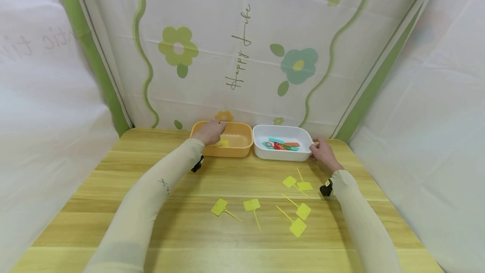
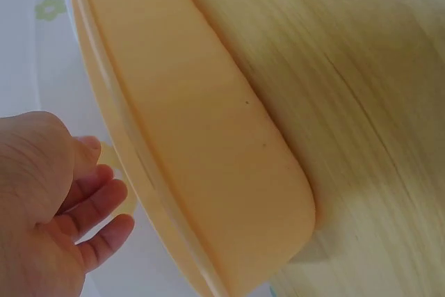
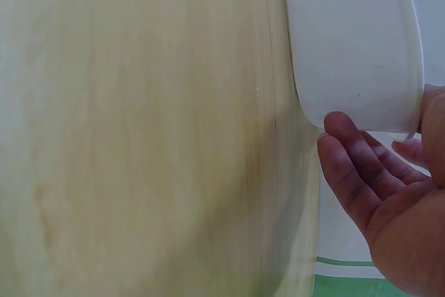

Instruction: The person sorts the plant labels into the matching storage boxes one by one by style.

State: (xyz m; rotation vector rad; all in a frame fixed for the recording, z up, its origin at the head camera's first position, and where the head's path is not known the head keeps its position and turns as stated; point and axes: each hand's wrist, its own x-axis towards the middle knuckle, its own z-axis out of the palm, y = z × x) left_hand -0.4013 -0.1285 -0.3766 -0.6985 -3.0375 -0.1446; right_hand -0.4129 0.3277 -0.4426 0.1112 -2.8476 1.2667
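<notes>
White cloth [image 1: 212,16] printed with flowers and the words "Happy Life" hangs behind a wooden table [image 1: 182,231], and from where I stand I see a person's two arms in pale sleeves [image 1: 129,222] stretched across the wood. At the back sits a white tub [image 1: 282,155], with a few small flat pieces [image 1: 278,146] inside it, in blue, red, orange and green. Just left of the white tub, its end touching or nearly so, is an orange tub [image 1: 227,152]; a bit of a yellow tag [image 1: 225,143] shows on its floor.

The left hand [image 1: 210,133] reaches over the orange tub's far left part from the white tub, its fingers loosely bent, and I see nothing between them. The right hand [image 1: 323,151] is at the white tub's right end, its slightly bent fingers resting against the outer wall; whether the thumb clamps the rim I can't tell.

Six yellow plant labels [image 1: 298,227] lie flat in front of the white tub: two nearest it, two farther out, two off toward the front left.
</notes>
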